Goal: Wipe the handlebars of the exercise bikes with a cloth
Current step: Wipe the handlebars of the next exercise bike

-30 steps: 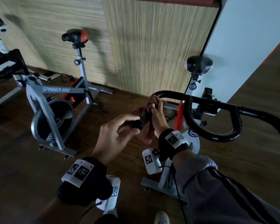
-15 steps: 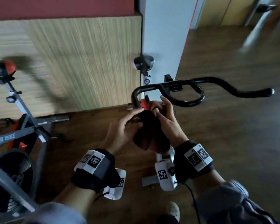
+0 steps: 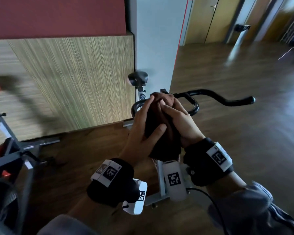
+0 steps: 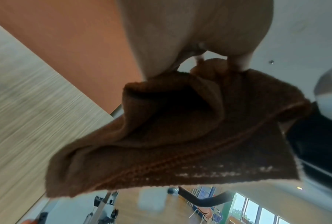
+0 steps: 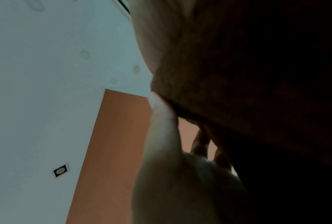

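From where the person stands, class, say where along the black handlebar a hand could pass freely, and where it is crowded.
The right arm of the handlebar is bare out to its end cap, with open wood floor behind it. The left bend is crowded: the left hand and right hand both hold the brown cloth there, with the saddle just beyond.

Black wristbands (image 3: 112,182) with white coded tags, grey striped sleeve (image 3: 255,211).

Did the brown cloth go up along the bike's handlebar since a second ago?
Yes. The brown cloth, held by both hands, now reaches up over the black handlebar near its middle clamp; a second ago it sat at the bar's left end grip.
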